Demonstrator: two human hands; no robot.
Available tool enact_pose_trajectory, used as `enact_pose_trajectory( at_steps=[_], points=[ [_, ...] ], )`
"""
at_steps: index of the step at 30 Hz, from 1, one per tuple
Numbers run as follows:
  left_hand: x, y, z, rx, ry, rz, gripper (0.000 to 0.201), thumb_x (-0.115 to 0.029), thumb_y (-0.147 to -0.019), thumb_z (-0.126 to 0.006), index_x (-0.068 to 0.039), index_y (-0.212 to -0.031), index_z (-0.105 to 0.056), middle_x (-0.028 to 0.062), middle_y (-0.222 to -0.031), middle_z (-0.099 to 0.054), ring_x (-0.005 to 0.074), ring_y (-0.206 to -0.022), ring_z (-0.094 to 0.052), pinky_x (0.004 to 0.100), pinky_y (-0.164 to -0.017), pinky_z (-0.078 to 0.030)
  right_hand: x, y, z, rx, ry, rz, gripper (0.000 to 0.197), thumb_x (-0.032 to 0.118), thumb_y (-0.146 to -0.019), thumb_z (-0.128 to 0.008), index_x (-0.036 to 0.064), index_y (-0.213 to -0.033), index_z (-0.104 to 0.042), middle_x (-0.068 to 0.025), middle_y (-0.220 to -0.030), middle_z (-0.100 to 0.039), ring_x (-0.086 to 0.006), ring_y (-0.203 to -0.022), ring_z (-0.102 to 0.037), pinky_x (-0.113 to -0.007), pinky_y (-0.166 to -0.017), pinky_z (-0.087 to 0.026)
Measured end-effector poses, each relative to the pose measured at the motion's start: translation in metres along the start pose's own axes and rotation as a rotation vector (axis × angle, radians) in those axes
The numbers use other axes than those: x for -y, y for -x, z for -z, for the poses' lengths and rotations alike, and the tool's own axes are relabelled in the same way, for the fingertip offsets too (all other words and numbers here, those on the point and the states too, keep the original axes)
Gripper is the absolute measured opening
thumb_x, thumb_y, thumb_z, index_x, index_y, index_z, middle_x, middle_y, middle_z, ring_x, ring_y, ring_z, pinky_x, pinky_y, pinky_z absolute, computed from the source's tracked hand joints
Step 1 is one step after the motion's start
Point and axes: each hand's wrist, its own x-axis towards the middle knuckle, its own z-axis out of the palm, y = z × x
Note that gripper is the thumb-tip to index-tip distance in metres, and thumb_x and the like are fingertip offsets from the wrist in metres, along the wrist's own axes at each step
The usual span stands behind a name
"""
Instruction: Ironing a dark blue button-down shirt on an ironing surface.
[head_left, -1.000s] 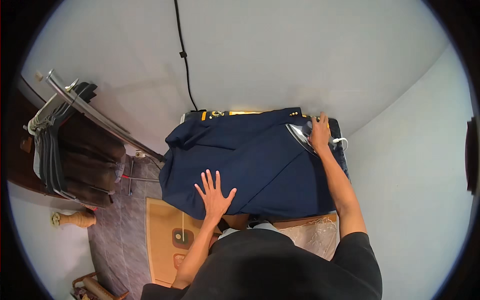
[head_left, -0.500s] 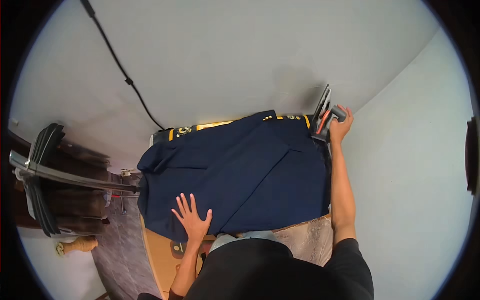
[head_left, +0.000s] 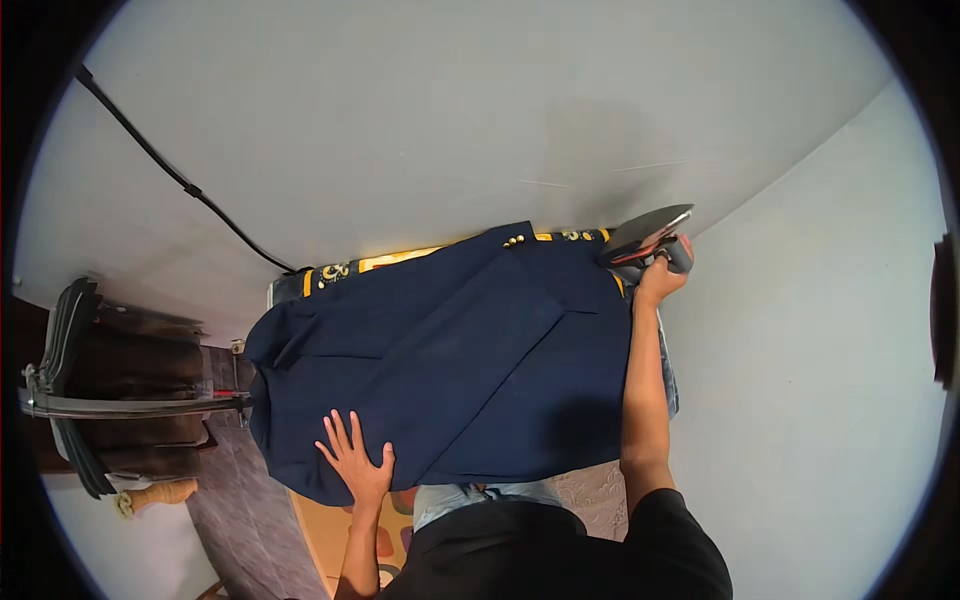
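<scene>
Left hand [head_left: 358,468] lies flat, fingers spread, on the near left part of a dark blue jacket [head_left: 450,370], which is laid out across a board [head_left: 328,276] against the wall. Right hand [head_left: 660,284] is closed around the handle of an iron [head_left: 648,228], tilted with its soleplate turned toward the wall at the far right corner; contact with the board cannot be determined.

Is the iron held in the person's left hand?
No, the right hand grips the iron, while the left hand lies spread on the navy jacket.
</scene>
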Motion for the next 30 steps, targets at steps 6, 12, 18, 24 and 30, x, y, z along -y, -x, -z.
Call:
enact_pose_trajectory(
  at_steps=[6,12,18,24,30],
  points=[
    [-0.002,-0.001,-0.002,-0.024,0.011,-0.01,0.08,-0.041,-0.088,-0.061,-0.011,-0.159,-0.039,0.0172,-0.169,-0.026,0.0377,-0.158,-0.018,0.0652,-0.123,-0.004,-0.014,0.002,-0.004,-0.112,0.054,0.019,0.037,-0.016,-0.076,-0.057,-0.0023,-0.108,-0.067,-0.0146,-0.129,-0.061,-0.0311,-0.116,-0.062,-0.039,-0.102,-0.05],
    [0.001,0.003,-0.004,-0.02,0.018,-0.01,0.079,-0.041,-0.088,-0.06,-0.01,-0.158,-0.04,0.0178,-0.169,-0.026,0.0377,-0.157,-0.019,0.065,-0.123,-0.004,-0.015,0.002,-0.025,-0.411,0.184,-0.064,0.025,-0.009,-0.082,-0.065,-0.0008,-0.106,-0.067,-0.0152,-0.119,-0.061,-0.033,-0.11,-0.062,-0.043,-0.094,-0.053],
    [-0.002,0.001,-0.002,-0.022,0.032,-0.027,0.079,-0.04,-0.088,-0.061,-0.01,-0.158,-0.041,0.0183,-0.168,-0.027,0.0371,-0.157,-0.02,0.0642,-0.123,-0.004,-0.026,-0.004,-0.021,-0.509,0.244,-0.001,0.034,-0.009,-0.077,-0.06,-0.0036,-0.111,-0.065,-0.0204,-0.119,-0.058,-0.0377,-0.103,-0.064,-0.046,-0.092,-0.052],
    [0.002,0.003,-0.003,-0.05,0.029,-0.017,0.077,-0.038,-0.088,-0.061,-0.01,-0.157,-0.042,0.0171,-0.168,-0.028,0.0371,-0.157,-0.02,0.0644,-0.123,-0.004,0.001,0.012,-0.027,-0.151,0.175,0.166,0.033,-0.016,-0.079,-0.06,-0.0002,-0.107,-0.064,-0.0171,-0.13,-0.055,-0.0342,-0.119,-0.057,-0.044,-0.1,-0.05],
    [0.001,0.003,-0.004,-0.056,0.046,-0.023,0.076,-0.036,-0.087,-0.062,-0.01,-0.156,-0.043,0.0177,-0.168,-0.029,0.0372,-0.157,-0.021,0.0646,-0.123,-0.004,0.003,0.022,-0.017,-0.109,0.054,0.043,0.034,-0.015,-0.078,-0.06,0.0008,-0.107,-0.065,-0.0153,-0.133,-0.054,-0.0315,-0.12,-0.058,-0.042,-0.102,-0.049]
  ],
)
